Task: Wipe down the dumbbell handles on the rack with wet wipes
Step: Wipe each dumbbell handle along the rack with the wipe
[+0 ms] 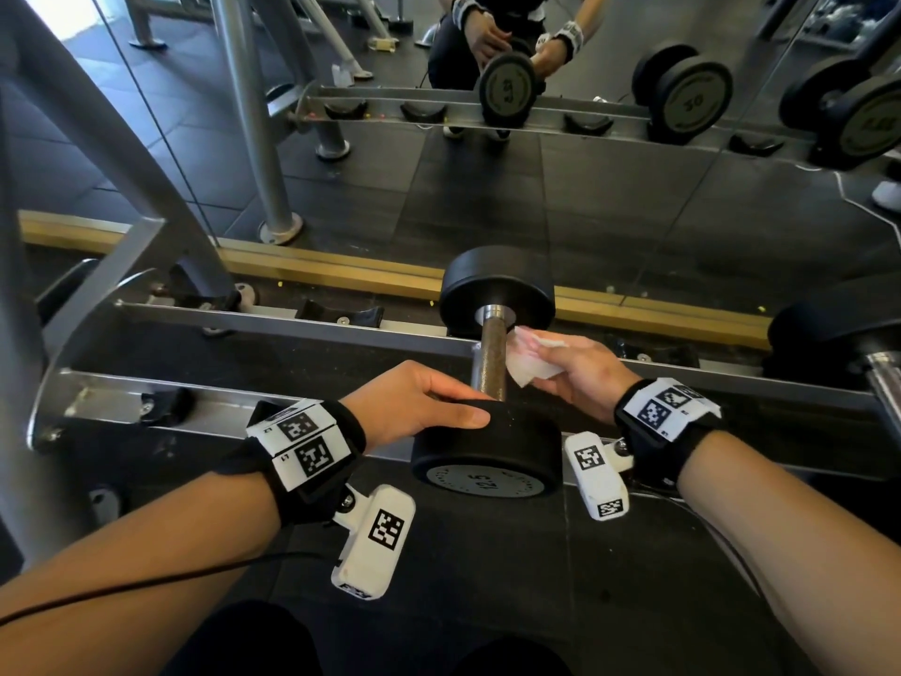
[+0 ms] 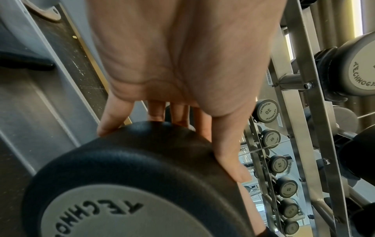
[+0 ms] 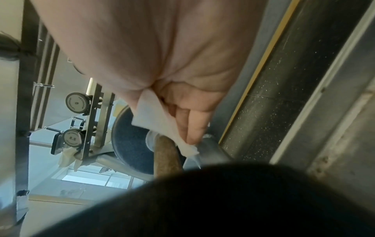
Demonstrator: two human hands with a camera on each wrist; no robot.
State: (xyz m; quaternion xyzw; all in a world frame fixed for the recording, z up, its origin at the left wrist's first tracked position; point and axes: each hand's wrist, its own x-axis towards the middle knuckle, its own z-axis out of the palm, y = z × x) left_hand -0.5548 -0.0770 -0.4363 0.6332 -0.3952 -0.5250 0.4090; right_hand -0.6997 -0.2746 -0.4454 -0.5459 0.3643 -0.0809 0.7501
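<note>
A black 12.5 dumbbell (image 1: 487, 451) lies across the two rails of the rack (image 1: 273, 324), its brownish knurled handle (image 1: 490, 358) pointing away from me. My left hand (image 1: 419, 402) rests on top of the near head (image 2: 142, 160), fingers straight over its rim. My right hand (image 1: 575, 368) holds a folded white wet wipe (image 1: 529, 356) just right of the handle. In the right wrist view the wipe (image 3: 160, 121) is pinched between thumb and fingers, its tip beside the handle (image 3: 166, 154).
Empty black saddles (image 1: 341, 312) sit on the rack's rails to the left. Another dumbbell (image 1: 848, 344) lies at the right edge. A mirror (image 1: 536, 187) behind the rack reflects me and more dumbbells. Grey machine posts (image 1: 253, 119) stand at the left. The floor is dark rubber.
</note>
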